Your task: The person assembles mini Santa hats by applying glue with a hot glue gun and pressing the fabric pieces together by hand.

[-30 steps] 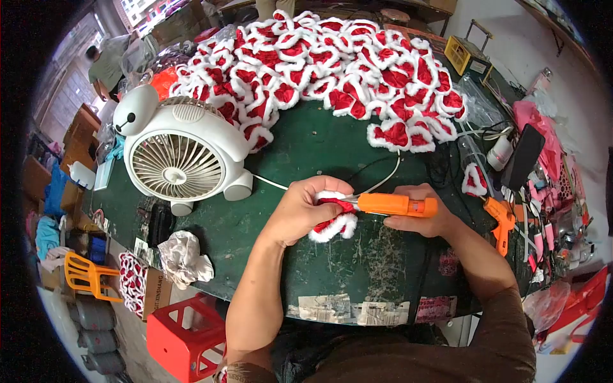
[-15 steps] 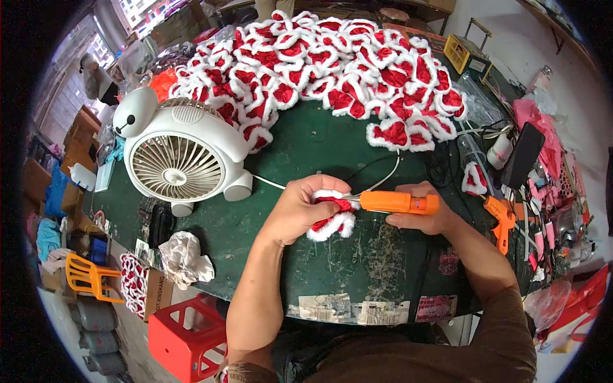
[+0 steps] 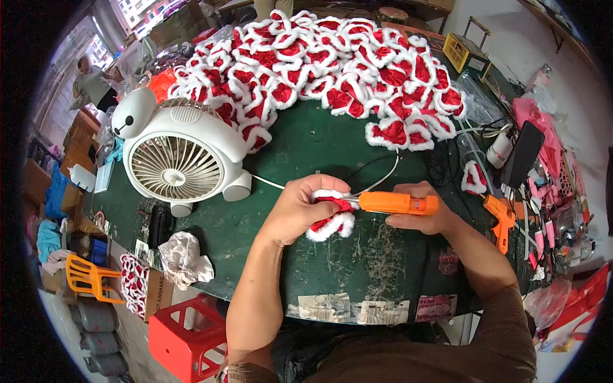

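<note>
Piece (image 3: 338, 228): one in work, red with white fluffy trim, pinched at the near middle of the surface (image 3: 308, 137).
Left hand (image 3: 295, 212): narrow, thumb pressing the piece against the fingers.
Right hand (image 3: 423, 217): wrapped round a glue gun (image 3: 389, 202), one, orange, its nozzle at the piece's upper right edge; contact and glue cannot be made out.
Progress: this piece seems partway through, probably not finished.
Pile (image 3: 345, 99): one broad heap of similar pieces across the far side, too overlapped to count; whether they are done or left, I cannot tell.
Lone piece (image 3: 474, 180): one, apart from the pile, to the right.
Spare glue gun (image 3: 501, 220): one, orange, just beyond the lone piece's near side, unheld.
Carton (image 3: 158, 292): one, low at left, apparently holding more pieces, uncountable.
Fan (image 3: 187, 113): one, white, at left.
</note>
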`<action>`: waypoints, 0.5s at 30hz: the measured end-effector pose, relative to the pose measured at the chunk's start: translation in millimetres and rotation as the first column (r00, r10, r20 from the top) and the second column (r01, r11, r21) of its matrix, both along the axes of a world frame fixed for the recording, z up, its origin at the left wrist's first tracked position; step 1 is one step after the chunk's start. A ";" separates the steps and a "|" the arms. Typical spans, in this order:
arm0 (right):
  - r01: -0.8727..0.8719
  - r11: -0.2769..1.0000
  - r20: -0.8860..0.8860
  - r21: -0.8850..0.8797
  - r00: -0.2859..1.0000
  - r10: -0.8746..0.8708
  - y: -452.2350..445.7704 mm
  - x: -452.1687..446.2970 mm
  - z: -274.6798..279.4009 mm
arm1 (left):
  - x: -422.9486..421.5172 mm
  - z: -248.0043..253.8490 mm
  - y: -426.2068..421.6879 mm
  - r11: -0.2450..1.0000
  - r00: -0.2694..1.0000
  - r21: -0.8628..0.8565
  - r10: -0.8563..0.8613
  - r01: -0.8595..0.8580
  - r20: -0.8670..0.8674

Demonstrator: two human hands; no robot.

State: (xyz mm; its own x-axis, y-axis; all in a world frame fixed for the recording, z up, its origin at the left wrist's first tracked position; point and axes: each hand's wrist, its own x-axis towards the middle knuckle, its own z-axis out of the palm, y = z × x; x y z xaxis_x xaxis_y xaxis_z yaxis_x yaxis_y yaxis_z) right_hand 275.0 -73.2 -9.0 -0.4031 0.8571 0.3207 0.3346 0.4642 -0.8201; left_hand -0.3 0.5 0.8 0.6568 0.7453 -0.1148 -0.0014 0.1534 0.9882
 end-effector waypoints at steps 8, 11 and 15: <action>0.007 0.996 0.013 -0.090 1.000 -0.006 1.9 7.7 2.7 | 5.0 1.9 -0.1 0.999 0.999 -0.038 0.008 -0.006 0.042; -0.015 0.997 0.004 -0.079 1.000 0.015 3.4 9.5 5.2 | 6.5 3.6 0.1 0.999 0.998 -0.049 0.014 -0.011 0.061; -0.032 0.998 -0.033 -0.045 0.999 0.031 6.2 7.2 2.9 | 3.9 4.4 1.2 0.999 0.998 -0.051 0.005 -0.002 0.062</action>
State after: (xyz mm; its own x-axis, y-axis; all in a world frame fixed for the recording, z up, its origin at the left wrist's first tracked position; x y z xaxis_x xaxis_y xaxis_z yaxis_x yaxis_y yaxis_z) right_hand 282.2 -67.0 -6.1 -0.4204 0.8581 0.2948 0.2938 0.4361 -0.8506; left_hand 3.7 1.6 5.2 0.6611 0.7420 -0.1113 -0.0633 0.2029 0.9772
